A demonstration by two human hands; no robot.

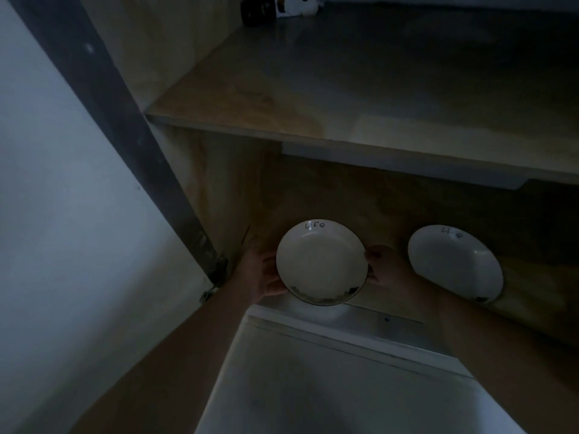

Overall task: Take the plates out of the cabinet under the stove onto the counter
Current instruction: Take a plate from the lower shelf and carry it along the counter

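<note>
A white plate (321, 261) with the word "life" on its far rim and dark marks on its near rim is held over the front of the cabinet's bottom compartment. My left hand (261, 270) grips its left edge and my right hand (387, 266) grips its right edge. A second white plate (454, 264) with the same lettering lies on the cabinet floor to the right, partly behind my right forearm. The scene is dim.
A wooden shelf (344, 98) spans the cabinet above the plates, with a dark object (257, 12) and a white patterned item (296, 4) at its back. The open cabinet door (62, 183) stands at the left. A pale floor (329, 386) lies below.
</note>
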